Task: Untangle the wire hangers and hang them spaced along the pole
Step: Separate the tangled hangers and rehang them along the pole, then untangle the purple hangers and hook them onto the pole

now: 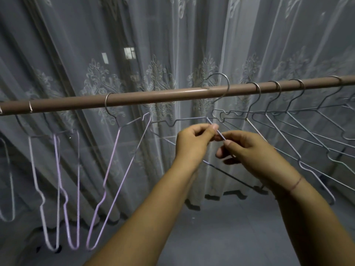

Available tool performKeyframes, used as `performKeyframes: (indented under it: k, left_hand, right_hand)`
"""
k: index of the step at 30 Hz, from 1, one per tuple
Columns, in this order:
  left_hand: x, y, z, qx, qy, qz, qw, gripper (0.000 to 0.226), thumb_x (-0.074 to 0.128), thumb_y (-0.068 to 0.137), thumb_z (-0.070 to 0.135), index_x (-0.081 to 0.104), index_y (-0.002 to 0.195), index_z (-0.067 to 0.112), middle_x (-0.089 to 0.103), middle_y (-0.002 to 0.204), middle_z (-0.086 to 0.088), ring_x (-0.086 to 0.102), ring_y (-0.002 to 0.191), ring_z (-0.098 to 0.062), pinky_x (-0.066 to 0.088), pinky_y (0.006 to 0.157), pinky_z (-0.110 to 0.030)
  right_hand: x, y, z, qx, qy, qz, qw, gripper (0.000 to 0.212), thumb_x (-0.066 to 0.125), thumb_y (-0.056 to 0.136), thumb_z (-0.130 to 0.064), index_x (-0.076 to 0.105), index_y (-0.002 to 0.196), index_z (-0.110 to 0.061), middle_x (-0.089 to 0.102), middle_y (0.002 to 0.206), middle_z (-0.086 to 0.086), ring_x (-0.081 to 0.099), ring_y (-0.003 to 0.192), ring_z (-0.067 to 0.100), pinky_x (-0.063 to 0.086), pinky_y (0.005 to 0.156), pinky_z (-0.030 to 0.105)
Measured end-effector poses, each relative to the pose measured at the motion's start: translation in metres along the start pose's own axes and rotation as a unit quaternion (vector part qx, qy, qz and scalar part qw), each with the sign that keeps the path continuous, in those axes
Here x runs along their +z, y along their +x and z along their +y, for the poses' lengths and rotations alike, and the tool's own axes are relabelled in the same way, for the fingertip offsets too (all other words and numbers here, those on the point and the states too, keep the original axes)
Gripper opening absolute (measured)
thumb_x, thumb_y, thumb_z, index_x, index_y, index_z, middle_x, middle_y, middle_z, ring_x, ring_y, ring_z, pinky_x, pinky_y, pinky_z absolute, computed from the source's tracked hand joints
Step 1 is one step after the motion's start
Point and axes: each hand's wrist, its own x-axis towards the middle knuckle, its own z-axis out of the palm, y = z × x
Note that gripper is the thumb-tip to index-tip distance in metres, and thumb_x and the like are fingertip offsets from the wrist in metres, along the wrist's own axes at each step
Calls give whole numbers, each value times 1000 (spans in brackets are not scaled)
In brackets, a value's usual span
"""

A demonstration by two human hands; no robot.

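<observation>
A brown pole (153,96) runs across the view at chest height. Several pale lilac wire hangers (113,169) hang spaced along its left part. More hangers (284,131) crowd its right part, their frames overlapping. One hanger's hook (221,77) rises above the pole at the middle, not resting on it. My left hand (192,143) and my right hand (247,148) both pinch a thin wire (220,133) of that hanger just below the pole, the hands almost touching.
A sheer embroidered curtain (157,54) hangs close behind the pole, down to a grey tiled floor (221,227). A thin band circles my right wrist (295,184).
</observation>
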Motion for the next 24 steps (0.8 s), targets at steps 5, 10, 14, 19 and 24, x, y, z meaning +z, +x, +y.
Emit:
performKeyframes:
  k: [5, 10, 14, 19, 24]
  left_hand:
    - [7, 17, -2, -66, -18, 16, 998, 9, 65, 85, 21, 72, 80, 19, 70, 79, -2, 62, 76, -11, 45, 67, -18]
    - [10, 12, -15, -94, -16, 23, 995, 11, 63, 86, 21, 71, 79, 18, 67, 73, 1, 55, 66, -8, 43, 61, -16]
    - [9, 7, -12, -93, -3, 46, 995, 13, 63, 86, 21, 72, 88, 13, 67, 76, 2, 56, 70, -8, 45, 69, -19]
    - [-12, -12, -2, -33, 63, 108, 992, 21, 63, 86, 25, 71, 102, 14, 72, 97, -1, 63, 86, -9, 50, 86, -25]
    - [-50, -49, 24, 63, 91, 182, 977, 20, 63, 87, 21, 70, 105, 18, 71, 95, 12, 65, 90, 2, 49, 82, -10]
  right_hand:
    - [-3, 6, -4, 14, -8, -2, 1000, 30, 37, 95, -4, 60, 106, -19, 66, 72, 5, 62, 72, 15, 51, 71, 28]
    - [-3, 4, 10, 45, -18, -3, 999, 27, 39, 95, -7, 61, 107, -16, 69, 76, 8, 65, 75, 17, 51, 72, 30]
    - [-3, 3, 14, 47, -46, 16, 998, 24, 41, 95, -10, 58, 109, -21, 71, 85, 4, 66, 83, 12, 53, 82, 35]
    - [-5, -1, 12, 24, -106, 43, 993, 35, 44, 93, -10, 50, 128, -14, 61, 123, 4, 58, 110, 16, 44, 99, 33]
    - [12, -17, 1, -30, -125, 92, 987, 47, 46, 92, -20, 36, 138, -25, 39, 143, 0, 55, 107, 20, 44, 96, 39]
